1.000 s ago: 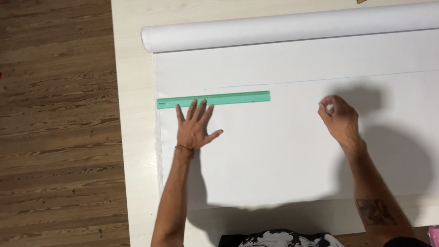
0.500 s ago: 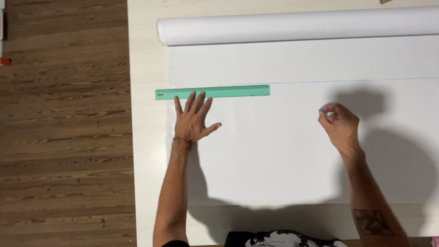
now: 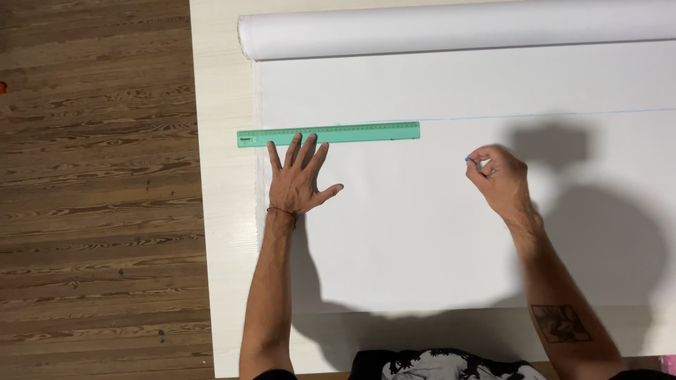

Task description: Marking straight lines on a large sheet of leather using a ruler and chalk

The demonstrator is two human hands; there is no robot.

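While a pale bench (image 3: 218,211) stands on wood floor (image 3: 91,211), the ruler (image 3: 328,134) lies across white sheet (image 3: 422,246); left hand (image 3: 297,181), fingers spread, touches it. Right hand (image 3: 501,179) pinches something blue, mostly hidden.

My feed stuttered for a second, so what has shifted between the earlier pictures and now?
Little has changed. The right hand, pinching a small blue marker, has drawn slightly down and away from the faint line. The left hand stays flat on the white fabric, fingers touching the green ruler, which stays on the line. The roll is unmoved.
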